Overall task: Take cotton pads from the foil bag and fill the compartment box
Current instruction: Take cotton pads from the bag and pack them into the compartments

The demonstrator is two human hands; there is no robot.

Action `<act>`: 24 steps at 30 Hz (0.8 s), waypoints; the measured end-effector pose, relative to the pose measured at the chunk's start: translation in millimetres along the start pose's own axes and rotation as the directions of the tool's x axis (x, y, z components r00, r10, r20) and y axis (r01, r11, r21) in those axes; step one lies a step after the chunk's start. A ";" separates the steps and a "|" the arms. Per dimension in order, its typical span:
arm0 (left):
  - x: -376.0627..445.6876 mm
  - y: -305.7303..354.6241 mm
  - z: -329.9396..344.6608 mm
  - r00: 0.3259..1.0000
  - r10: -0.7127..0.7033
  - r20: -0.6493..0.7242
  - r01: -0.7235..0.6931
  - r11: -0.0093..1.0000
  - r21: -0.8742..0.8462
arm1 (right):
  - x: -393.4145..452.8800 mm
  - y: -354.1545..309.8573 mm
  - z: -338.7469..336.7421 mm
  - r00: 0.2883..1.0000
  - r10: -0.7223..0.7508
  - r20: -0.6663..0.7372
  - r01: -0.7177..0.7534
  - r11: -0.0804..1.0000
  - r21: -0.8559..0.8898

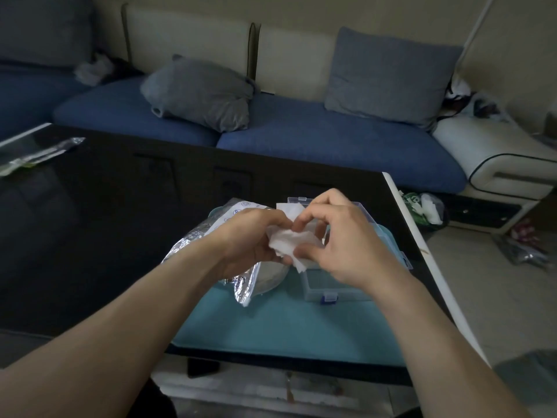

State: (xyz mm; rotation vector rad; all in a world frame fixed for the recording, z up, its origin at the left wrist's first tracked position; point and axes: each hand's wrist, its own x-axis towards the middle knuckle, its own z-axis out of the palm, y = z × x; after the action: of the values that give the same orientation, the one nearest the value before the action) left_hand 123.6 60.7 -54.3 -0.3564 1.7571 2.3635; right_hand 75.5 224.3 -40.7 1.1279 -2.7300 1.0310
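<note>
Crumpled white cotton pads (pixel 291 239) pinched between left hand (pixel 253 236) and right hand (pixel 340 236) at frame centre, above clear compartment box (pixel 334 289) on teal mat (pixel 286 324), silver foil bag (pixel 241 282) lower left of the hands, its blue print too blurred to read

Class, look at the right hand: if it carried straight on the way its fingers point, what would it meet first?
Probably the left hand: the right hand points leftward across the cotton pads both already pinch. Depth is unclear.

white cotton pads (pixel 291 238), teal mat (pixel 289 324) (silver bag (pixel 193 236))
</note>
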 end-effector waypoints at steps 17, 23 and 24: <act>-3.6 1.7 -4.4 0.999 -0.031 0.025 0.032 0.998 -0.049 | -0.7 4.9 -2.7 0.998 -0.048 -0.047 0.054 0.990 0.128; -6.9 5.2 -4.3 0.995 -0.036 0.095 0.044 0.995 -0.088 | 0.1 11.6 -4.2 0.994 0.074 -0.078 -0.051 0.962 0.269; -7.7 6.1 -4.0 0.993 -0.041 0.107 0.051 0.994 -0.100 | 0.4 13.0 -5.3 0.993 0.097 -0.070 -0.072 0.954 0.290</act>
State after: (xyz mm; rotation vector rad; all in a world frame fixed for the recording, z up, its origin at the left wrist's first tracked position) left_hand 129.6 55.1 -47.6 -0.2787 1.5694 2.3995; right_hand 65.8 233.9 -43.8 0.9761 -2.6450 1.4905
